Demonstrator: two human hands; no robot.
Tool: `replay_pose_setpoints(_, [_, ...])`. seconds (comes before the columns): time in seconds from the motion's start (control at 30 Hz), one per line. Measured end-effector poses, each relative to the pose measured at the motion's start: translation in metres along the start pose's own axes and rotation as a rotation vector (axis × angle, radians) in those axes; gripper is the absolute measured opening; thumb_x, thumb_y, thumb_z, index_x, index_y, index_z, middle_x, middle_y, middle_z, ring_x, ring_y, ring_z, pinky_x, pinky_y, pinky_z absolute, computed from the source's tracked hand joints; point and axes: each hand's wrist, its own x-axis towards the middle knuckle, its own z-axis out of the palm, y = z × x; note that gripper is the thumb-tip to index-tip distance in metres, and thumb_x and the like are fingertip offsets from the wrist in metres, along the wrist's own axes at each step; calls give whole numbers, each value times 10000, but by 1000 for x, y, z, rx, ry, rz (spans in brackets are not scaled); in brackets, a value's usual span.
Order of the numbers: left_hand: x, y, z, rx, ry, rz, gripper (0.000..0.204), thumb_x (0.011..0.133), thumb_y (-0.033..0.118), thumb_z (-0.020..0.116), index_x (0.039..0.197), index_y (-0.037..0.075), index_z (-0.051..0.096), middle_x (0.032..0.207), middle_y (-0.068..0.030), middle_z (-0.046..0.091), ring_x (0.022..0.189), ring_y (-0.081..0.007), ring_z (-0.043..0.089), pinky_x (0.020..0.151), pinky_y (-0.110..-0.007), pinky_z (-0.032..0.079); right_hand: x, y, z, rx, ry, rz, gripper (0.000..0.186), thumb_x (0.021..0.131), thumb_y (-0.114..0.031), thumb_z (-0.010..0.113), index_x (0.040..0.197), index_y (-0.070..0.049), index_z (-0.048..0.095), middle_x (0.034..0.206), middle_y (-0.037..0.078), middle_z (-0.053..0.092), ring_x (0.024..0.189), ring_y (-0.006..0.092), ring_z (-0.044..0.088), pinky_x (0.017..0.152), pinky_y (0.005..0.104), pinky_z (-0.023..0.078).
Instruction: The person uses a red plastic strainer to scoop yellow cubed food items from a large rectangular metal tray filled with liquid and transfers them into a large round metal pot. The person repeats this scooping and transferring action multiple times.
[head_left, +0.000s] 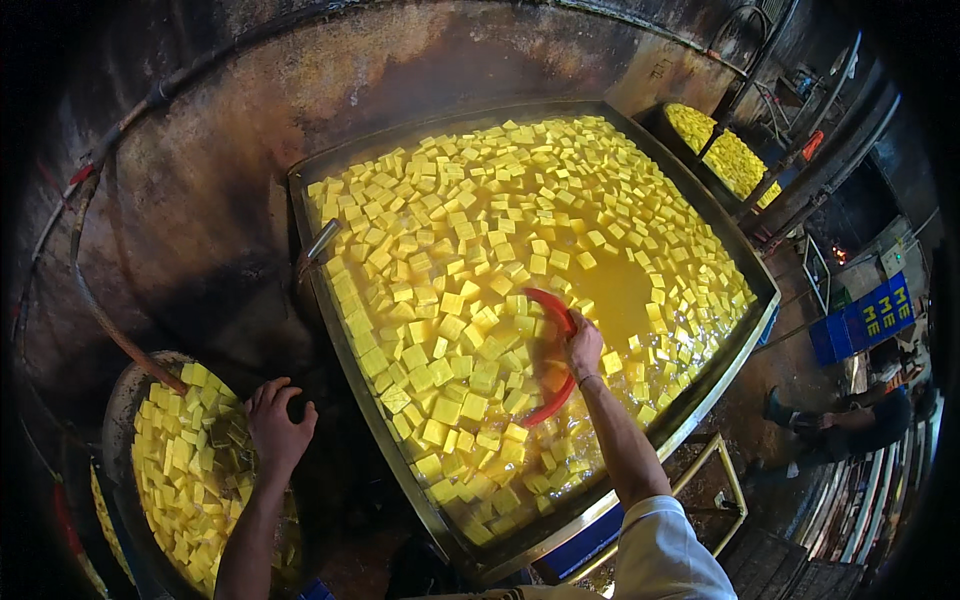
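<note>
A large rectangular metal vat (365,440) holds cloudy yellow liquid crowded with floating yellow tofu-like blocks (440,375). Over its middle, my right hand (583,345) is closed around the edge of a red curved-rimmed basin (545,405). Most of the basin lies under the liquid, so its full shape is hidden. My left hand (283,420) hovers beside a round tub (125,400) at the left, fingers bent and apart with nothing in them. Yellow blocks (180,480) fill that tub, and a hose (110,320) runs down into it.
A metal pipe (322,240) juts over the vat's left rim. Behind the right corner stands another container of yellow blocks (725,150). On the right are a blue crate (868,318), a person in dark clothes (865,425) and a yellow metal frame (735,480). A stained wall (400,70) closes the back.
</note>
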Motion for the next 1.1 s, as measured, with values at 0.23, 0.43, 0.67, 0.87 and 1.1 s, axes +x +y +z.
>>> replay_pose_setpoints(0.23, [8,13,1,-75,50,-1,182,709,155,726,859,84,650,1034,-39,633,1022,-252,574,899,-410,416,19,15,10,33,52,220,414,683,-143,674,1089,-206,719,758,133,688,688,319,658,691,406,528])
replay_pose_setpoints(0.43, [6,11,3,-40,42,-14,173,706,162,719,846,85,652,1037,-38,638,1011,-252,578,887,-401,420,19,17,15,269,-32,391,412,671,-190,708,1083,-202,732,712,83,706,650,219,672,672,364,528])
replay_pose_setpoints(0.67, [11,7,5,-28,58,-14,155,709,151,716,833,82,651,1018,-39,644,1008,-249,580,875,-391,427,13,31,27,538,-18,567,447,645,-112,748,1092,-116,732,726,69,714,609,122,617,616,281,496])
replay_pose_setpoints(0.87, [10,8,7,-29,71,0,157,725,183,708,835,83,657,1017,-51,644,1004,-254,578,877,-382,426,-2,47,32,863,60,617,496,619,-10,724,1115,-36,710,776,64,705,684,107,604,652,257,486])
replay_pose_setpoints(1.1, [12,36,-2,156,-111,-140,318,756,202,690,1032,60,621,1068,-102,621,1089,-272,540,911,-404,420,-20,48,4,1065,153,720,520,615,75,683,1131,9,688,869,73,707,727,140,627,687,259,509])
